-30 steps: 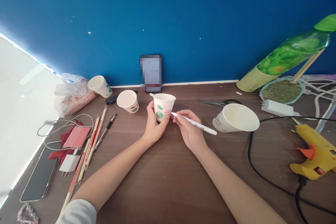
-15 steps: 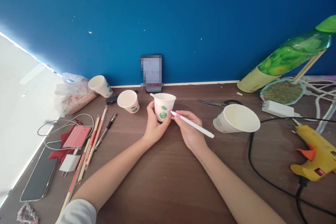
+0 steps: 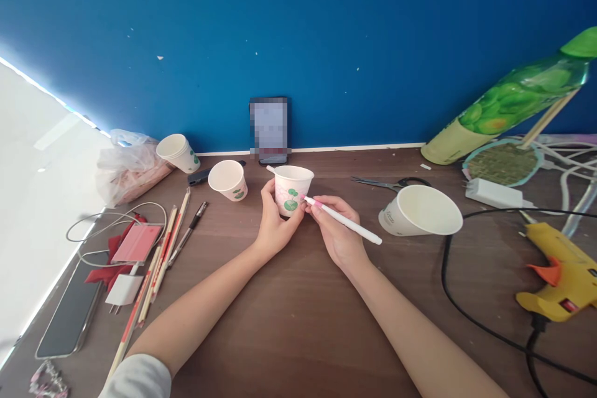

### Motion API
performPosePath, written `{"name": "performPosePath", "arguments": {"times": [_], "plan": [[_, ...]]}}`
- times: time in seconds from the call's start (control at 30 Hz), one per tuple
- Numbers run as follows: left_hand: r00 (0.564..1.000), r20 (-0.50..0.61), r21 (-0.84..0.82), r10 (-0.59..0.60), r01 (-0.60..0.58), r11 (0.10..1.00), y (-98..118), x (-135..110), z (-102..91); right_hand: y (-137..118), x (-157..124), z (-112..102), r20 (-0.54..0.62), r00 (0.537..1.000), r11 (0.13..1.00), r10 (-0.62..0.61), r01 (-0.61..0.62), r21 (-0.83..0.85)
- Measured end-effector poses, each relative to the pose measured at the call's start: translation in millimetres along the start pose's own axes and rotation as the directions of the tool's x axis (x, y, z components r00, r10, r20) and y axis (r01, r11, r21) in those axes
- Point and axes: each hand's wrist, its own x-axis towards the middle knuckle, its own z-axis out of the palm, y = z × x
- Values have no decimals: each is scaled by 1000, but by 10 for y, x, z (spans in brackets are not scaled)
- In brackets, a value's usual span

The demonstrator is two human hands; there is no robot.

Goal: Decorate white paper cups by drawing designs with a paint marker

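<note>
A small white paper cup [image 3: 292,186] with a green leaf print stands upright on the brown table [image 3: 298,323] near its middle. My left hand [image 3: 273,224] is wrapped round the cup's left side and base. My right hand [image 3: 336,233] pinches a white marker [image 3: 345,221] with a pink band, and its tip touches the cup's right side where there are pink marks. A short white stick juts from the cup's far rim.
Two more small cups [image 3: 228,179] [image 3: 178,152] lie at the left, a larger cup [image 3: 420,210] lies on its side at the right. Scissors [image 3: 385,183], a yellow glue gun [image 3: 562,273] with black cord, a green bottle [image 3: 508,99], chopsticks and pens [image 3: 163,249], a phone [image 3: 69,314] surround them.
The cup has been turned a little in my left hand, so the leaf print faces more to the right. The marker has rolled, hiding its lettering.
</note>
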Motion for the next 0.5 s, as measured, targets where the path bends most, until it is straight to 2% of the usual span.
{"name": "performPosePath", "arguments": {"times": [0.5], "plan": [[1000,-5,1,-1,1,1000,-4,5,1,-40,10,20,-14,1000,1000,9,-9,21]]}}
